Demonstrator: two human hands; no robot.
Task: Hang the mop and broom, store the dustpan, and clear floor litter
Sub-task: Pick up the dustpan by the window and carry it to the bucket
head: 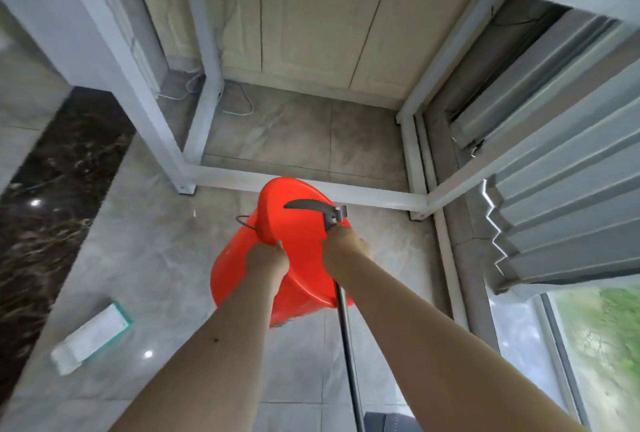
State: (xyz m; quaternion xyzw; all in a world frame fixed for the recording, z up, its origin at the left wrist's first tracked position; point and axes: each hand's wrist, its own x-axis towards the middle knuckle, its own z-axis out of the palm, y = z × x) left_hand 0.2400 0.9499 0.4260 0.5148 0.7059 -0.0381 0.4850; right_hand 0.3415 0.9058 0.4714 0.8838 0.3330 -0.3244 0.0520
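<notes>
Left hand [268,258]: centre of the frame, fingers curled over the near rim of the red bucket [294,251], probably to keep it tilted and steady.
Right hand [341,246]: fingers wrapped round the dark handle [348,338], near its lever-fitted end [327,211], which sits over the bucket's mouth.
Handle: a metal pole running down to the bottom edge, likely the mop's; its head is out of view.
Flat pad [91,336]: white and teal, lying on the floor tiles at lower left, well apart from the bucket.
White frame [304,178]: just behind the bucket.
</notes>
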